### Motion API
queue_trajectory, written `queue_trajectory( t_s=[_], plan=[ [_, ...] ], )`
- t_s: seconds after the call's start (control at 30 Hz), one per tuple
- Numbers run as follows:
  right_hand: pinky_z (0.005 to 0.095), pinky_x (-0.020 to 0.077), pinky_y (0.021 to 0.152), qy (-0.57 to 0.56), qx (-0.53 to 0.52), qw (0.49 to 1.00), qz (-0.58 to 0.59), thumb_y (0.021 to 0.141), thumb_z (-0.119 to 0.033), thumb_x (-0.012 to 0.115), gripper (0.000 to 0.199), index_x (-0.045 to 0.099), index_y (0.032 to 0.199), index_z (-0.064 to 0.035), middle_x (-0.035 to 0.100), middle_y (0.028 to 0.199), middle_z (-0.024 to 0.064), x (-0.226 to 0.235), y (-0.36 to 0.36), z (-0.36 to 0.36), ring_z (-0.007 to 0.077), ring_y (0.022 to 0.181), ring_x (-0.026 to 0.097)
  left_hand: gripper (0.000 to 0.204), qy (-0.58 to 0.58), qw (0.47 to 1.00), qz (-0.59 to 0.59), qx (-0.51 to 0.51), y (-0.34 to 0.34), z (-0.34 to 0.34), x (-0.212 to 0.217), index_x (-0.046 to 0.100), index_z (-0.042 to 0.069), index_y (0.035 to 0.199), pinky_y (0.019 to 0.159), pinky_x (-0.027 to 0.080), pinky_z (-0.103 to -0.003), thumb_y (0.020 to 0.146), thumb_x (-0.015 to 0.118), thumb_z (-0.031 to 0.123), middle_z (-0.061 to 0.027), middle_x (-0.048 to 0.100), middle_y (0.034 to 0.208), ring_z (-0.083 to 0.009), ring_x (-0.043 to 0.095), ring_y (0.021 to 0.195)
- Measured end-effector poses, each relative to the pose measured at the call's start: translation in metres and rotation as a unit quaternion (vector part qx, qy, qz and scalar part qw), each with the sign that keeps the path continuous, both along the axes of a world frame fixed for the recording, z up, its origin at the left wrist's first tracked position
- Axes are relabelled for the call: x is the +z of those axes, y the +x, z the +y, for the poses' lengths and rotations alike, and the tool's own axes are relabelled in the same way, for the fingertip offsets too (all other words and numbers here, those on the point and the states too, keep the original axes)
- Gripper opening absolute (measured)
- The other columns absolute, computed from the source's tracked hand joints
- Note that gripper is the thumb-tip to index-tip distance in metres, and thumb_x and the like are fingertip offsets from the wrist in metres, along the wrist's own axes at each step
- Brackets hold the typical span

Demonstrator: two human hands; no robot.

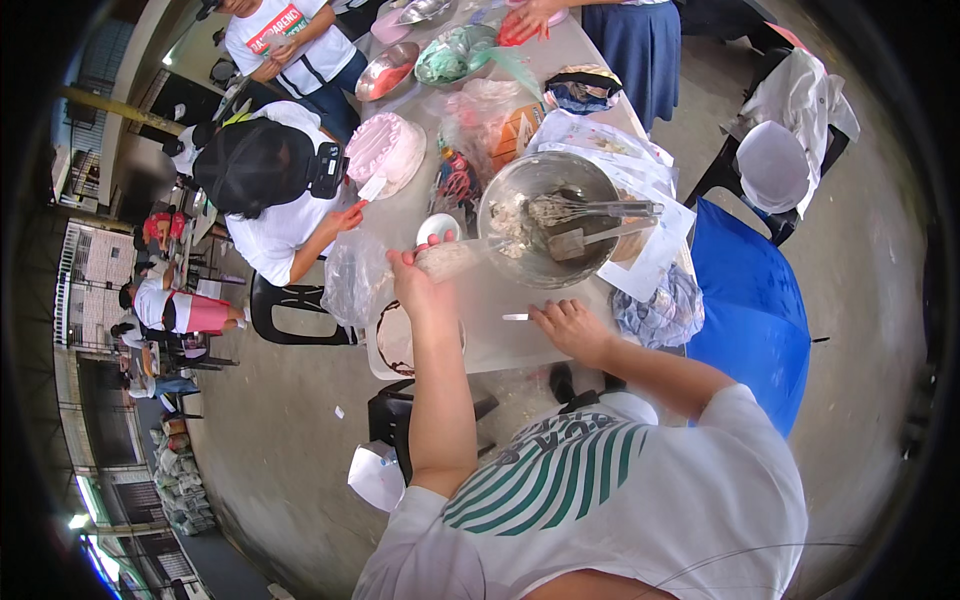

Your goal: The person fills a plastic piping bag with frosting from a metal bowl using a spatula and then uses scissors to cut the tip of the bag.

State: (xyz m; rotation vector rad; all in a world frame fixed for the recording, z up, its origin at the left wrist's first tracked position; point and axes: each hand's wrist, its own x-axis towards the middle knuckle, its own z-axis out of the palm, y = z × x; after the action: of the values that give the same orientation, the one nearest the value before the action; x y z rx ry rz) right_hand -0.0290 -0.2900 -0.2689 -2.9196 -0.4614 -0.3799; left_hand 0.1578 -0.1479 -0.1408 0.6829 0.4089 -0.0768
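Observation:
My left hand [424, 284] is closed round a clear plastic piping bag [449, 261] with pale cream in it, blurred by motion. Its clear end stretches toward the big steel mixing bowl [494, 240]. In that bowl lie a wire whisk [560, 209] and a spatula [566, 244], both smeared with greyish cream. Low over the table's near side, my right hand [572, 329] has its fingers curled at a small white, narrow piece [515, 317], which looks pinched at the fingertips. Below my left wrist sits a round cake [394, 338] with a dark brown ring, partly covered by my forearm.
A person in a black cap [253, 165] works at the left beside a pink frosted cake [385, 150]. Bowls of red [388, 72] and green [455, 56] mix stand farther back. Crumpled plastic [662, 312] and an open blue umbrella [748, 305] are on the right.

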Motion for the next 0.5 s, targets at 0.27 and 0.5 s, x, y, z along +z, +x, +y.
queue_trajectory(
  t_s=[0.27,0.5],
  plan=[
    [0.0301,0.0456,0.069,0.572,0.004,0.815,0.091,0.079,-0.014,0.071,0.055,0.048,0.129,-0.0046,0.048,0.099,0.0095,0.073,0.006,-0.026,0.0181,0.076,0.051,0.05,-0.078,0.996,0.001,0.033,0.005,0.013,-0.001,0.035,0.01,0.064,0.1,0.044,-0.058,0.103,0.025,0.041,-0.0078,0.047,0.069,-0.0236,0.055,0.073],
    [0.0211,0.0355,0.065,0.67,0.004,0.739,0.072,0.081,-0.017,0.074,0.057,0.05,0.132,-0.0064,0.045,0.09,-0.0003,0.091,0.026,-0.025,0.0075,0.073,0.042,0.052,-0.087,0.996,0.019,0.014,0.003,-0.001,-0.002,0.034,0.011,0.062,0.101,0.042,-0.058,0.103,0.024,0.042,-0.0065,0.048,0.068,-0.0232,0.055,0.072]
  ],
)
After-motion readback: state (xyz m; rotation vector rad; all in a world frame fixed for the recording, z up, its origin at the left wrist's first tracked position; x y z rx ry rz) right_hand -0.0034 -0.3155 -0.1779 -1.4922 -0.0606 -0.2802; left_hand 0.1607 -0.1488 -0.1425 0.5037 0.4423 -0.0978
